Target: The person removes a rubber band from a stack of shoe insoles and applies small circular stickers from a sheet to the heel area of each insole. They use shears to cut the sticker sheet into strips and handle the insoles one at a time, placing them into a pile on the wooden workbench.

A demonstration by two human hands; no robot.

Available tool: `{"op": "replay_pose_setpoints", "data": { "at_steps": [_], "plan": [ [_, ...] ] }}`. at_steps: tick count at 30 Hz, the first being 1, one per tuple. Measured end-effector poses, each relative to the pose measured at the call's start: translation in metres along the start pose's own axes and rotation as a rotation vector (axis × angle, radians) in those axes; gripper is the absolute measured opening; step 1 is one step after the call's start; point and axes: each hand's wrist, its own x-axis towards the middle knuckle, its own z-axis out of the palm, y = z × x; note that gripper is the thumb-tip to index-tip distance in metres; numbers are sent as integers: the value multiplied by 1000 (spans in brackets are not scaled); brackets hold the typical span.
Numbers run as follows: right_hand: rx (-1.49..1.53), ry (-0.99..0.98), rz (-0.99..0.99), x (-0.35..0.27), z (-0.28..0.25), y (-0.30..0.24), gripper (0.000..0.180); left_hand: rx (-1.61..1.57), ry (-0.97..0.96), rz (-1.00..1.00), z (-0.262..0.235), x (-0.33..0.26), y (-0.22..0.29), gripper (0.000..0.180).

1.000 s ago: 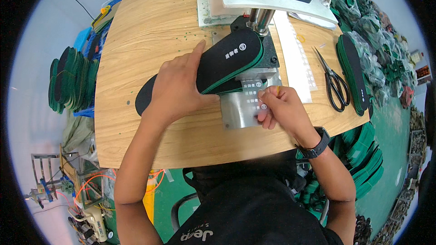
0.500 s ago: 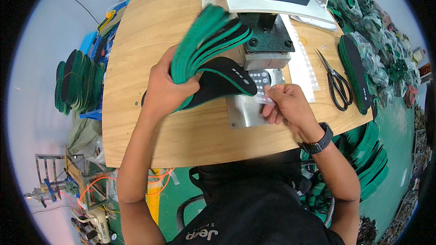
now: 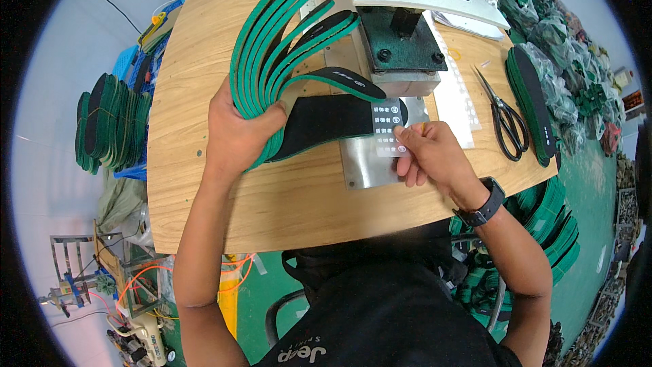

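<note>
My left hand [image 3: 248, 126] is closed round a fanned stack of green-edged black insoles [image 3: 261, 61], their free ends spread upward. From that stack the lowest insole [image 3: 326, 117] lies flat, its end reaching onto a metal plate [image 3: 360, 170]. Another insole with a white print [image 3: 346, 80] curls just above it. Between thumb and fingers, my right hand [image 3: 431, 156] pinches a clear transfer sheet with white printed marks [image 3: 388, 132], which lies over the end of the flat insole. The press head [image 3: 404, 81] stands right behind the sheet, above the plate.
Black-handled scissors [image 3: 506, 119] and an insole stack [image 3: 530, 105] lie on the table's right side. White sheets [image 3: 451, 95] rest beside the press. More bundled insoles [image 3: 112, 122] stand off the left edge; bagged ones [image 3: 557, 75] are piled at the right.
The insole stack has fanned wider in my left hand. The lowest insole now lies flat onto the plate, and the transfer sheet, half hidden before, shows over its end.
</note>
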Motion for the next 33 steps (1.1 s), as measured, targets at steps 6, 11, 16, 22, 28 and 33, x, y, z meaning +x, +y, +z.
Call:
{"op": "replay_pose_setpoints", "data": {
  "at_steps": [6, 11, 16, 22, 28, 33],
  "plan": [
    [-27, -9, 2, -5, 2, -9, 32, 17, 17, -8, 1, 0, -5, 37],
    [-29, 54, 42, -3, 3, -7, 32, -18, 0, -42, 7, -1, -1, 40],
    [-16, 43, 34, -7, 6, -10, 32, 202, -71, -15, 9, -4, -3, 65],
    [362, -77, 71, 47, -44, 86, 31, 817, -326, 218, 31, 2, 8, 96],
    [304, 189, -77, -18, -17, 19, 24, 743, -364, 5, 25, 6, 18, 93],
    [338, 176, -13, -18, -19, 14, 23, 444, -250, 28, 11, 8, 6, 66]
  ]
}}
